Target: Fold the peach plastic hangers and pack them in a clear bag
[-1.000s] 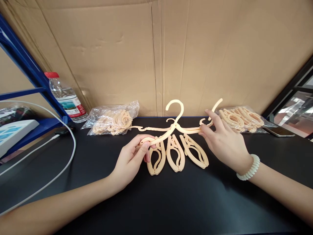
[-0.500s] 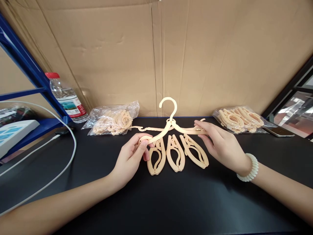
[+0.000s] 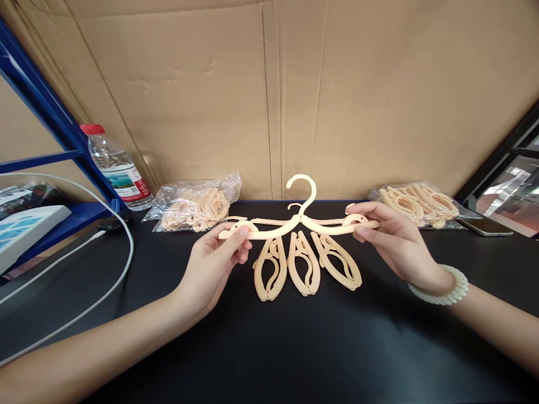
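The left hand [image 3: 210, 261] and right hand [image 3: 393, 241] each pinched an end of the unfolded hanger [image 3: 300, 220] above 3 folded hangers [image 3: 305, 266]; uneven pressure could collapse its hinged arms.

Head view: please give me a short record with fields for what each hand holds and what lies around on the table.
left hand: grips left end of the unfolded hanger
right hand: grips its right end
hanger: spread open, hook up, held above the table
folded hangers: three, flat on the black table, below the held one
bags of hangers: one back left, one back right
water bottle: far left
phone: far right
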`<state>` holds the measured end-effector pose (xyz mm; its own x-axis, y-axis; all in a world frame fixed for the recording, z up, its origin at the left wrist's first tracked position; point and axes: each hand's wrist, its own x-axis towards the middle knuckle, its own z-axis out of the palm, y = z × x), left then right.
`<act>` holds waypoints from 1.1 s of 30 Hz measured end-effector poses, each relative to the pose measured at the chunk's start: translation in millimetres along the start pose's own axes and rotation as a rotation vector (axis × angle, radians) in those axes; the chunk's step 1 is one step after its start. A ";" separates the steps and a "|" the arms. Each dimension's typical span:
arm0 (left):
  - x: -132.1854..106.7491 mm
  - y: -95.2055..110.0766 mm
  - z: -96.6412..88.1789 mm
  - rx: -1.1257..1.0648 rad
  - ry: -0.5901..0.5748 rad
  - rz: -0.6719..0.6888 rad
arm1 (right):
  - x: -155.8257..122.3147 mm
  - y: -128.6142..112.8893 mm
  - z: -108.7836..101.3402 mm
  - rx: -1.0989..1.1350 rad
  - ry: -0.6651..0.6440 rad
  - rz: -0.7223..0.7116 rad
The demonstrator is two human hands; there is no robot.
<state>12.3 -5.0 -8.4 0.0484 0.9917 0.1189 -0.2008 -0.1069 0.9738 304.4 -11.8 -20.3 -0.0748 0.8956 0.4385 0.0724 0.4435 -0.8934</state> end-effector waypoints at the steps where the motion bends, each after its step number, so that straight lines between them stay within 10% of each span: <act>1: 0.1 0.5 0.1 -0.017 -0.001 -0.010 | -0.4 -1.2 1.1 0.086 0.041 0.013; 8: -9.1 1.5 9.0 -0.017 -0.087 -0.060 | -8.3 -17.5 23.1 0.394 0.091 0.171; 21: -22.5 -5.7 19.3 0.142 -0.314 -0.095 | -29.7 -31.0 44.1 -0.033 -0.569 0.064; 33: -26.8 -2.2 22.4 0.216 -0.461 -0.041 | -33.1 -27.4 43.4 -0.154 -0.517 0.087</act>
<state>33.3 -32.9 -9.4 0.4888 0.8660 0.1055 0.0144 -0.1290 0.9915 261.7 -55.1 -14.7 -0.5380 0.8127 0.2235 0.2424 0.4032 -0.8824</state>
